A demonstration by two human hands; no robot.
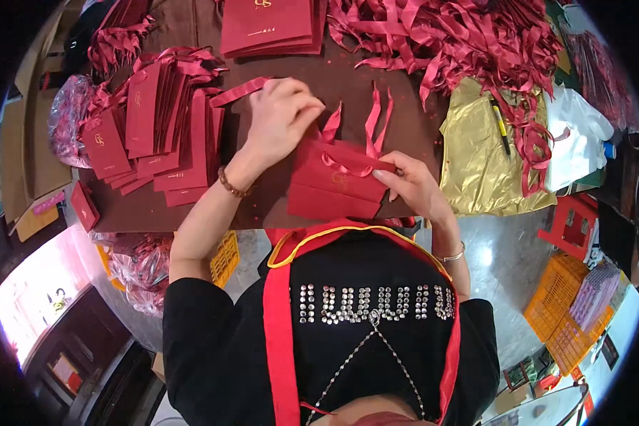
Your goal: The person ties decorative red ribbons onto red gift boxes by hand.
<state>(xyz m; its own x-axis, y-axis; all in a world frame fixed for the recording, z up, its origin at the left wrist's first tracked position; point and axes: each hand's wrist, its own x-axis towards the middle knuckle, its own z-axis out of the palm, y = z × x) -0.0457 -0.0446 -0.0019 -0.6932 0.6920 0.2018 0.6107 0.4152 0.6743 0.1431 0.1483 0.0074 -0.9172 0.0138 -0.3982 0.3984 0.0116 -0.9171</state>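
Note:
A small red paper gift bag (344,186) with gold lettering lies at a tilt near the table's front edge. My right hand (413,186) grips its right side, thumb on the front face. At the bag's upper left is my left hand (282,119), fingers bent and pinched together, with a red ribbon (238,92) running out from it to the left. The fingertips hide exactly where the ribbon is held. A ribbon handle (346,167) crosses the bag's front, and loose ribbon ends (378,121) stand up behind it.
Red bags (165,128) with ribbons are piled at left, and a bag stack (271,27) sits at the far side. A heap of red ribbons (461,42) covers the back right. Gold sheeting (479,153) with a yellow-black pen (500,128) lies right, beside white plastic (579,135).

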